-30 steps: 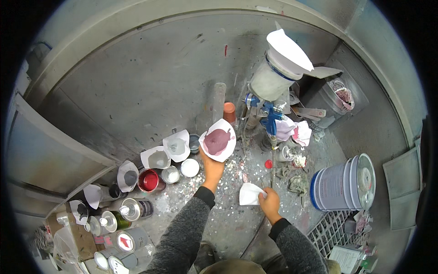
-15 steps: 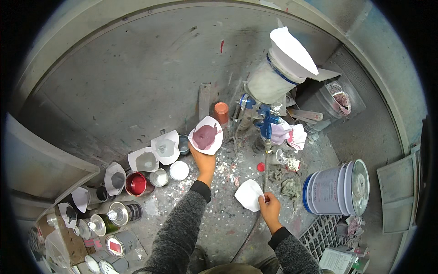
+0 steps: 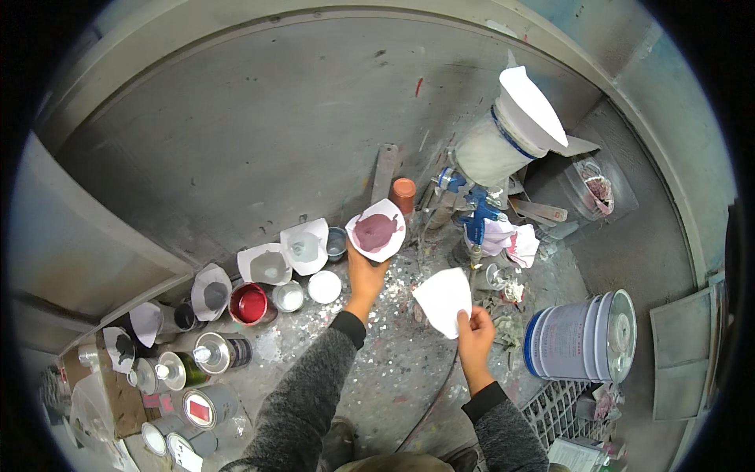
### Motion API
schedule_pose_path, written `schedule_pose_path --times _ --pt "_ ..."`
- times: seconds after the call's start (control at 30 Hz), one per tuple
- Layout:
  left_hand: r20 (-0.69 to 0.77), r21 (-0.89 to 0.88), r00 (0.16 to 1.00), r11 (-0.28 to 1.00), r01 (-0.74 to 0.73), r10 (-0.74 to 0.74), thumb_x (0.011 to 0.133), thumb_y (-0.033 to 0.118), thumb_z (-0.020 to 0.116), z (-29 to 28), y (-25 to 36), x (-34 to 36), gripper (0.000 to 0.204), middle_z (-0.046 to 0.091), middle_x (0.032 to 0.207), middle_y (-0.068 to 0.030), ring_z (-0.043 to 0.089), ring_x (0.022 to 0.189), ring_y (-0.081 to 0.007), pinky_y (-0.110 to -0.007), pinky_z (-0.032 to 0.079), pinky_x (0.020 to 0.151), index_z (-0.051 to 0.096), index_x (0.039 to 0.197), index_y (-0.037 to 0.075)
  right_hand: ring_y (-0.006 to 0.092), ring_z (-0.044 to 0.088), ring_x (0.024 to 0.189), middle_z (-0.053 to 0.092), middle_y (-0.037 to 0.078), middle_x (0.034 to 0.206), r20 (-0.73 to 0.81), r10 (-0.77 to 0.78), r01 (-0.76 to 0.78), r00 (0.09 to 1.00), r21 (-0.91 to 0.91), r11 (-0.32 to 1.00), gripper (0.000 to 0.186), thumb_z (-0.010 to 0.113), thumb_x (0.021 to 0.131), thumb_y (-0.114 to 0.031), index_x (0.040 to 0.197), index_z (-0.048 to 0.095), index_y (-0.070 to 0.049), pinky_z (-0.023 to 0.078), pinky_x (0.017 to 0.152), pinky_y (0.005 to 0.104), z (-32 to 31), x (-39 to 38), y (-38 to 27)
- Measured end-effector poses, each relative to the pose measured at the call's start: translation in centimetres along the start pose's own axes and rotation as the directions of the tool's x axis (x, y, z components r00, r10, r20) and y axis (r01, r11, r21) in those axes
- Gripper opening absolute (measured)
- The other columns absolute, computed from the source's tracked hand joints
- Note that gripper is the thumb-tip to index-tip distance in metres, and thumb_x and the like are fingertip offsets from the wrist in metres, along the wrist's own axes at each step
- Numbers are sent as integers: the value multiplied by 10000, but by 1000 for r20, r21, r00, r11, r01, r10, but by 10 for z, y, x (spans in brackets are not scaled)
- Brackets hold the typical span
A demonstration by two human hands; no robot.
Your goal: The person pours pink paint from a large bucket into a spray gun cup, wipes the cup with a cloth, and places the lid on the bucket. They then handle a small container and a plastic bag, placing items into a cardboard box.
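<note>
My left hand [image 3: 366, 282] is wrapped around a cup of mauve paint [image 3: 376, 233], with white paper flaring out around the paint. The cup itself is mostly hidden beneath that paper. To the right, my right hand [image 3: 475, 340] pinches a loose piece of white paper [image 3: 443, 297] by its lower right corner. The sheet is held up over the speckled surface, apart from the cup. Behind the left hand stands an orange-lidded container [image 3: 403, 189]. A small dark cup [image 3: 336, 242] and a white round lid [image 3: 324, 287] are close by on its left.
Paper-collared cups of grey paint [image 3: 269, 267], an open red paint can [image 3: 252, 304] and several other cans line the left. A blue spray gun [image 3: 481, 216] with a paper-topped pot [image 3: 489, 149] stands back right, near a big pail [image 3: 578, 338]. A hose [image 3: 431, 403] crosses the surface.
My right hand has lifted and tilted the white paper upward. The left hand still holds the mauve paint cup. The whole scene has shifted slightly rightward in view.
</note>
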State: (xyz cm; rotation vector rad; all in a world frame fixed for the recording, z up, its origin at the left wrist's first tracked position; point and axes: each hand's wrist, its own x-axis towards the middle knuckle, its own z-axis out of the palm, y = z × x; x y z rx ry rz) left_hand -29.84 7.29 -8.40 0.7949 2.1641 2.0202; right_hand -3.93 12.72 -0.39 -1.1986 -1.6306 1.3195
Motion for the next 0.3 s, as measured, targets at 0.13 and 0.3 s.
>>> schedule_pose_path --times 0.13,0.3 --pt "95 -207 978 957 204 -188 878 -24 749 -15 6 -48 1043 353 1596 -300 428 1468 -383 -456 394 1181 55 1655 31 23 583 728 677 -9 879 97 -143 110 985 287 952 110 680 1006 -65 1078 653 14 449 642 193 32 -7 -66" --pt "303 -294 920 894 340 -250 923 -46 683 -48 10 -112 970 259 1655 -283 376 1499 -421 -525 398 1174 86 1668 125 25 611 782 711 4 965 193 -194 91 962 443 892 121 681 1017 -98 1088 656 -4 484 711 199 104 -30 -114"
